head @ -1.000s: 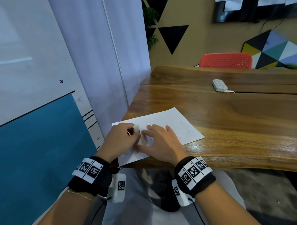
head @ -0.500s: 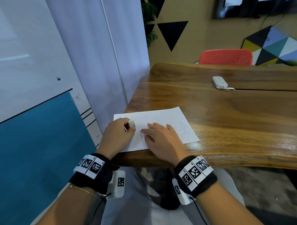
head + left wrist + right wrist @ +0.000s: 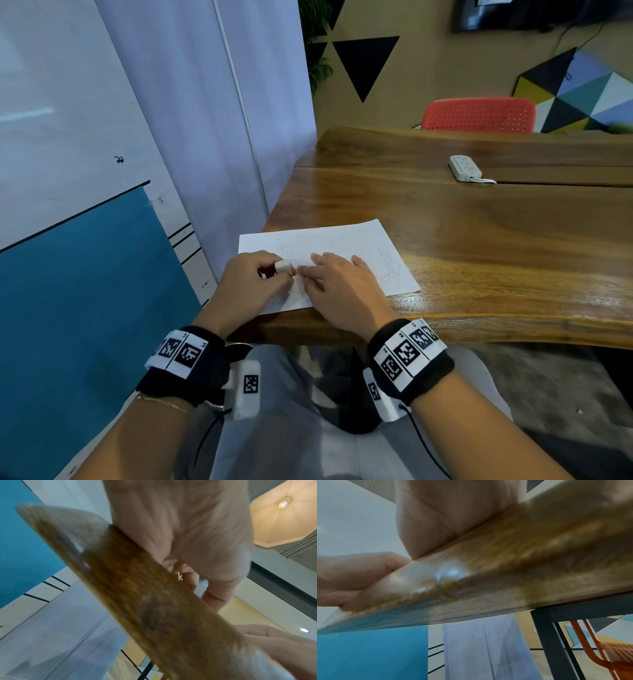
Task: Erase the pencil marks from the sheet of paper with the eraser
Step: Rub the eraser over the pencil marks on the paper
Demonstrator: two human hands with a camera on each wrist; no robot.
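A white sheet of paper lies at the near left corner of the wooden table, with faint pencil lines at its right side. My left hand pinches a small white eraser against the sheet's left part. Just to its right my right hand lies flat on the paper, fingers straight and pointing left. In both wrist views the table edge hides the paper and eraser; only my left palm and right palm show above it.
A white power strip with a cord lies far back on the table. A red chair stands behind it. A whiteboard and blue panel stand close on the left. My lap is under the table's near edge.
The left hand has shifted the eraser slightly over the left part of the sheet in a rubbing motion. The paper now lies flatter and straighter. The right hand stays pressed on it.
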